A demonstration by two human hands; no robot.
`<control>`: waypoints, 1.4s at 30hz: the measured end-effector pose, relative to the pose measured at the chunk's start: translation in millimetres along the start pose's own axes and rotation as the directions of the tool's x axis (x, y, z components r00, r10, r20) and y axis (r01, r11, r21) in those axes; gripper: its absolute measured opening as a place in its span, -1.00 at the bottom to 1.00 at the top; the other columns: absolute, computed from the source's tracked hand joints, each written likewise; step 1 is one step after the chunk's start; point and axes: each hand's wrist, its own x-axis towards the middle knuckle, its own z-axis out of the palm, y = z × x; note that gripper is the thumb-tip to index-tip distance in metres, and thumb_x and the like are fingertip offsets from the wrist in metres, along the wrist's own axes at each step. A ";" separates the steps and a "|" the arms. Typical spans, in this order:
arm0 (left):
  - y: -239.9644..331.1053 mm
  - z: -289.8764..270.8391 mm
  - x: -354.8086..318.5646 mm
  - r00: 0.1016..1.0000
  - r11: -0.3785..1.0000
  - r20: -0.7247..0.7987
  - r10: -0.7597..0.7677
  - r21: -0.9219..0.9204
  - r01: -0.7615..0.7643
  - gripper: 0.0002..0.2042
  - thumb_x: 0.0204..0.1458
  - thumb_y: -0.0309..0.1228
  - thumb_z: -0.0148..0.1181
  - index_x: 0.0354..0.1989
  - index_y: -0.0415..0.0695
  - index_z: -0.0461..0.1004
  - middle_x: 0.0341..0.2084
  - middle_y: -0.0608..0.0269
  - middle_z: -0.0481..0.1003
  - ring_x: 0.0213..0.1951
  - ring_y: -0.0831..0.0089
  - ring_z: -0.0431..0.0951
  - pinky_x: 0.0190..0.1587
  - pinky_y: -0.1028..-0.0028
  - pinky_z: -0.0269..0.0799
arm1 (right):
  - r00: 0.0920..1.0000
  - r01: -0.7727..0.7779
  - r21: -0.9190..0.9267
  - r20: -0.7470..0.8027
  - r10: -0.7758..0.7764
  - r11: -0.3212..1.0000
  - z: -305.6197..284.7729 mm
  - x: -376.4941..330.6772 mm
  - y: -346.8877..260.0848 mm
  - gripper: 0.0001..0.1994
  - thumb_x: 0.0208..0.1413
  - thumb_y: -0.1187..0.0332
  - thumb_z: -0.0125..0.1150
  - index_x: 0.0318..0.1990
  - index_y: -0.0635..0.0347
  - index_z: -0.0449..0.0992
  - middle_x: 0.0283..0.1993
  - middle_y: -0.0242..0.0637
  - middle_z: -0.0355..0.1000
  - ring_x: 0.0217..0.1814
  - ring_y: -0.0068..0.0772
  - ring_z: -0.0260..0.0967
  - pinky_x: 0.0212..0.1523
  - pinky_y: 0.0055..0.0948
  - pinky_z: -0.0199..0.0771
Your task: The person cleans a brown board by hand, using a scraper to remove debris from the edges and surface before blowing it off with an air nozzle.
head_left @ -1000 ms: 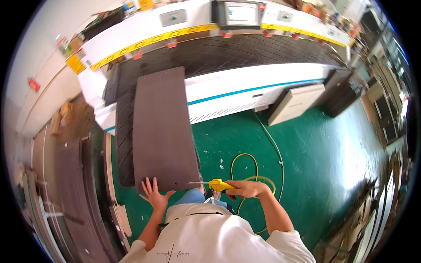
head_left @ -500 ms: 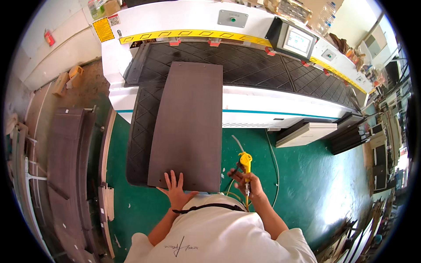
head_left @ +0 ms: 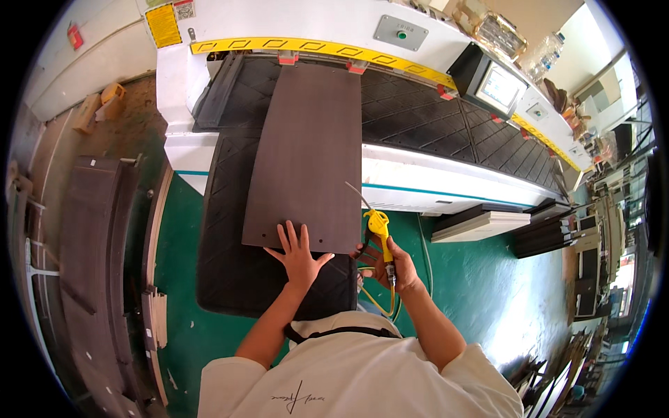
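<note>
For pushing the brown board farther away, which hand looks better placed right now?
Probably the left hand: it is spread over the near edge of the brown board, while the right hand is occupied with the yellow air gun.

Brown panel (head_left: pixel 306 153) farther forward on black bed (head_left: pixel 411 104)

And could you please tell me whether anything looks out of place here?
Nothing looks spilled, and the brown board under the left hand shows no damage that I can see. Slightly untidy: a pale scrap on the green floor, lower left, like litter, and a clear bottle atop the white machine, an odd resting place.
</note>
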 end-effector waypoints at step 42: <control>25.5 28.0 68.5 0.996 0.988 -0.081 -0.039 -0.154 0.027 0.06 -0.37 0.19 0.60 0.39 0.11 0.25 0.49 -0.23 0.04 0.57 -0.14 -0.16 0.17 -0.77 -0.49 | 0.944 0.134 -0.685 -0.133 -0.303 0.716 50.9 136.5 -183.6 -0.58 0.34 0.27 0.11 0.28 0.17 0.29 0.11 -0.13 0.50 0.18 -0.22 0.49 -0.14 -0.14 0.72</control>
